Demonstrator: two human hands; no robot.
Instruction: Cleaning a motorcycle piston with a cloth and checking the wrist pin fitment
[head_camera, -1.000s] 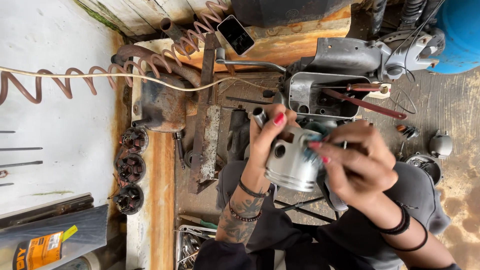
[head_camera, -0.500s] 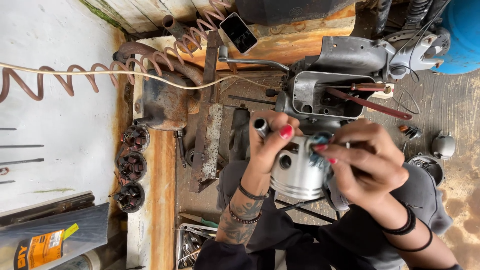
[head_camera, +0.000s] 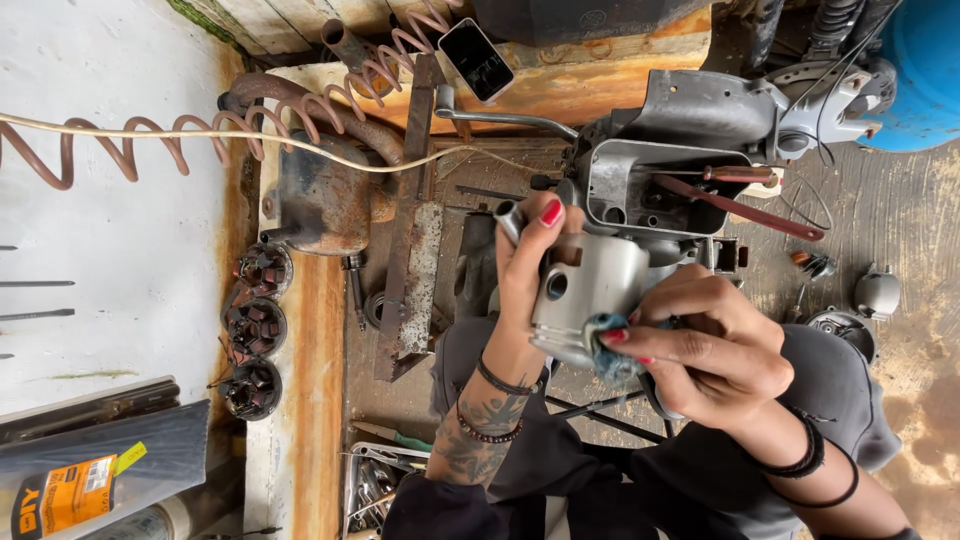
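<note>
Our left hand (head_camera: 530, 270) clasping the grey metal piston (head_camera: 585, 295), our right hand (head_camera: 715, 350) pinching a blue rag (head_camera: 607, 345) against its near side, engine casing (head_camera: 680, 150) just beyond

Coiled rusty spring (head_camera: 150, 140) crosses the upper left. Three wound armatures (head_camera: 255, 330) line the left bench edge. Smartphone (head_camera: 478, 60) lies top centre. Blue tank (head_camera: 920, 70) occupies the upper right corner.

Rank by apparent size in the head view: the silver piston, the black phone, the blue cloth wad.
1. Silver piston, held in the left hand, though it sits nearest the camera.
2. Black phone.
3. Blue cloth wad, partly hidden under the right hand.
</note>
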